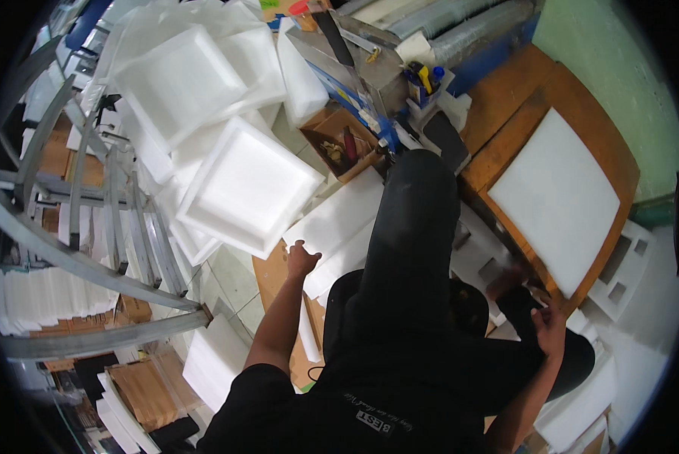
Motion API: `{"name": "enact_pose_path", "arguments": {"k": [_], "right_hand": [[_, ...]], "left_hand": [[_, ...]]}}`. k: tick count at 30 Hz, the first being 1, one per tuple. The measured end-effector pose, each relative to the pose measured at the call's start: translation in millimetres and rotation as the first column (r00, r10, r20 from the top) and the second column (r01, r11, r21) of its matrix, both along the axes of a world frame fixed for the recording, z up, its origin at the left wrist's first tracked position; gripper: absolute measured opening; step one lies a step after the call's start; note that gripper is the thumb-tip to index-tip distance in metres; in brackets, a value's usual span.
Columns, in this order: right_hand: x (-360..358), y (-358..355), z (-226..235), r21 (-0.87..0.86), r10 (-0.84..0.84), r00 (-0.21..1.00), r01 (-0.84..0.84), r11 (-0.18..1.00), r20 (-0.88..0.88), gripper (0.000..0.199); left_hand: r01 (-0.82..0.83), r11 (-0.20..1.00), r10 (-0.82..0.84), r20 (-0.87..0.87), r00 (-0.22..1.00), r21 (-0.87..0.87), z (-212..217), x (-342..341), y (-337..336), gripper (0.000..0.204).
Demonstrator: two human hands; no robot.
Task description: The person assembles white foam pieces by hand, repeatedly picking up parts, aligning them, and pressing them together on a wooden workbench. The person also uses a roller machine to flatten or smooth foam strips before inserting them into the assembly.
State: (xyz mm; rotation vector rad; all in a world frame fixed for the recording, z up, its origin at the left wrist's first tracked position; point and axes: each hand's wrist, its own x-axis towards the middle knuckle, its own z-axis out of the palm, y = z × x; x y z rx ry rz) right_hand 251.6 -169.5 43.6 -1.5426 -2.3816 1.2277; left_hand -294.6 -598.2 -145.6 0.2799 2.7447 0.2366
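Note:
My left hand (pixel 303 261) is raised beside the lower corner of a square white foam tray (pixel 241 185), thumb and fingers apart and nothing between them. Whether it touches the tray I cannot tell. Under and beyond that hand lie long white foam pieces (pixel 343 208). At the right, my right hand (pixel 550 327) has its fingers bent against a dark piece (pixel 518 309) by my bent leg. Cloth or a separate object, I cannot make out which. A blurred brownish shape shows just beyond it.
More foam trays (pixel 181 83) are piled at the far left. A metal frame (pixel 105 272) stands at the left. Ahead is a cardboard box (pixel 343 144) with small items, near a metal-topped bench (pixel 362 68). On a brown wooden surface (pixel 506 94) lies a white sheet (pixel 559 200).

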Motion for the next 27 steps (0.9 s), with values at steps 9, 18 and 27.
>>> {"name": "enact_pose_path", "arguments": {"k": [9, 18, 27], "right_hand": [[-25, 5, -7, -0.081, 0.031, 0.993, -0.022, 0.996, 0.117, 0.043], [-57, 7, 1, -0.079, 0.092, 0.971, -0.076, 0.994, 0.22, 0.048], [-67, 7, 11, -0.023, 0.145, 0.948, -0.144, 0.989, 0.282, 0.045]], "left_hand": [[0.45, 0.893, -0.434, 0.319, 0.842, 0.028, -39, 20, 52, 0.089], [0.518, 0.845, -0.486, 0.211, 0.848, -0.132, -50, 47, 73, 0.093], [0.575, 0.809, -0.557, 0.154, 0.816, -0.118, -66, 48, 75, 0.107]]}}
